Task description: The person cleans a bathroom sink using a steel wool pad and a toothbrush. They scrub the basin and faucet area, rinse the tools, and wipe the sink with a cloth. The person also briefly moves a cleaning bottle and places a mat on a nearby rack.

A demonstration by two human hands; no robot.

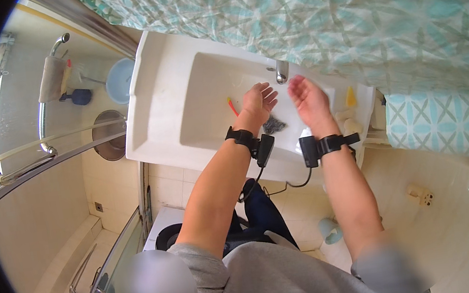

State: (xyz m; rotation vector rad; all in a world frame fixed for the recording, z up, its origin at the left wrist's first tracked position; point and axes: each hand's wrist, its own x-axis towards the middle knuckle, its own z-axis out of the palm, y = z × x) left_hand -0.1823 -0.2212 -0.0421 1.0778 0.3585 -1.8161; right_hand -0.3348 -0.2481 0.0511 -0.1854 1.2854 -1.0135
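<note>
Both my hands are over the white sink (165,90), below the chrome faucet (282,72). My left hand (258,103) is over the basin, its fingers apart and slightly curved, holding nothing. To the right, my right hand (308,100) reaches up beside the faucet with fingers extended and nothing visible in it. A gap separates the two hands. In the basin, a dark grey crumpled piece, perhaps cloth (273,124), lies just below my left hand. A thin red-orange stick-like thing (233,106) shows to the left of that hand, partly hidden by it.
A yellow wedge-shaped thing (350,97) stands on the sink's right ledge. Patterned curtain fabric (311,12) hangs along the far side. A glass shower door (117,268) and a metal bowl (108,140) are at left. Cables run from black wrist straps (332,144).
</note>
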